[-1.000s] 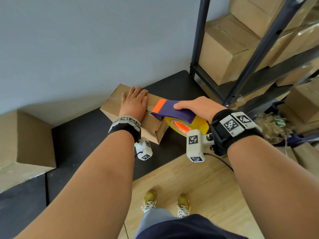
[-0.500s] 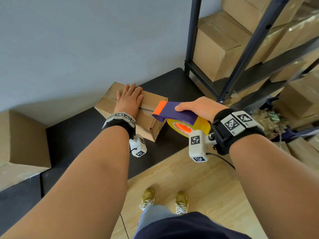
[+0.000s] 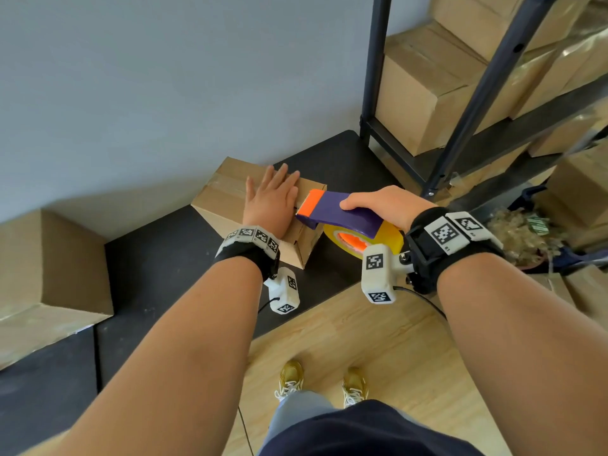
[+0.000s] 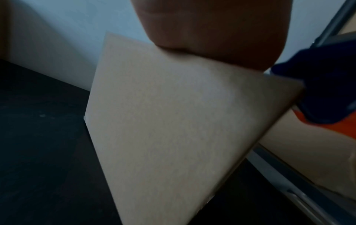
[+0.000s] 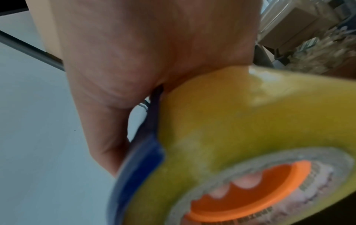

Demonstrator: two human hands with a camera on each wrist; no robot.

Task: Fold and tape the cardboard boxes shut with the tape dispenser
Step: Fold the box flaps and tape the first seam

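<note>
A: Nearest us we see pale wood flooring (image 3: 378, 330) under a pair of tan shoes (image 3: 291, 378), and beyond it a black mat (image 3: 158, 258) that runs to the grey wall (image 3: 164, 77).

B: On the mat's far edge, against the wall, we find the small cardboard box (image 3: 227, 195) (image 4: 163, 129). Our left hand (image 3: 271, 200) lies flat on its top, fingers straight and together, pressing the flaps down. Clear tape already shines across the part of the lid left of that hand.

A: What is inside the box we cannot tell; it is folded closed.

B: Our right hand (image 3: 385, 205) (image 5: 154, 53) curls around the tape dispenser (image 3: 342, 215) (image 5: 138, 159), thumb along the purple top. Its orange front end touches the box top at the right edge, just beside our left fingers.

A: The yellowish tape roll (image 3: 358, 240) (image 5: 240, 121) sits on an orange hub. We see printed lettering ringing the core in the right wrist view, too blurred to read.

B: At the mat's left edge stands a larger cardboard box (image 3: 46, 268), closed. At the far right corner a dark metal rack (image 3: 460, 126) holds more closed boxes (image 3: 424, 93).

A: Right of the rack we spot a heap of straw-like filler (image 3: 523, 232) with a green label whose print is too small to read.
</note>
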